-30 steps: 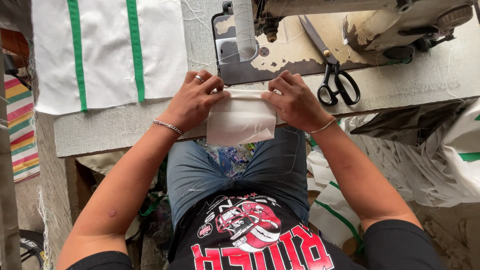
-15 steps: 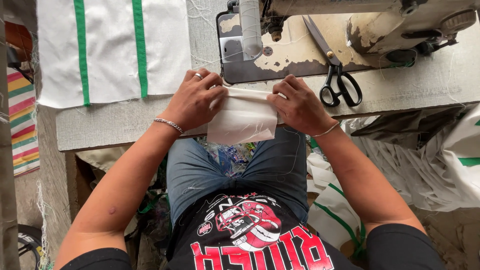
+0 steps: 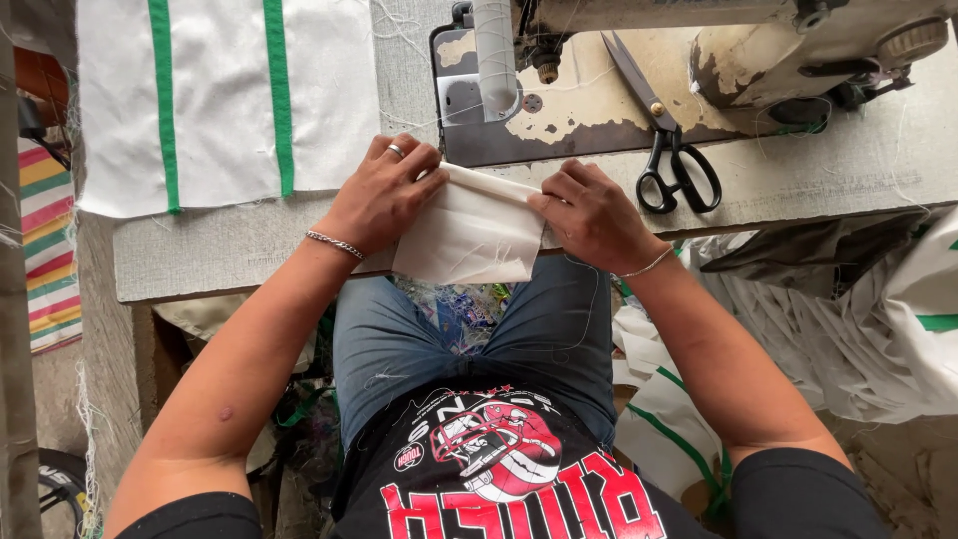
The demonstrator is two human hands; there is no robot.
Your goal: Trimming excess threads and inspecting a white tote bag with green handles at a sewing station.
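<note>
The grip of both hands is closed on one folded piece of white cloth [image 3: 469,235]. The left hand [image 3: 384,195] pinches its upper left corner, with the fingers bent over the fold and a ring on one finger. The right hand [image 3: 594,215] pinches the upper right corner, the thumb pressing on top. How many layers the cloth has I cannot tell, because the fingers cover the folded edge.

The cloth lies at the near edge of the tabletop [image 3: 239,250], and its lower part hangs over the edge, above the person's lap. Its long axis runs from left to right, with the right end a little lower, and the folded edge points toward the sewing machine [image 3: 599,80].

Beyond the cloth stands the sewing machine, cut off by the top of the picture; the needle area is hard to make out behind a white tube-like part. Black scissors [image 3: 674,150] lie on the machine bed, right of the cloth, handles toward the person. Left of the machine lies a white cloth with green stripes [image 3: 220,100]. Below the tabletop, right of the lap, a pile of white fabric [image 3: 848,329] is partly hidden.
</note>
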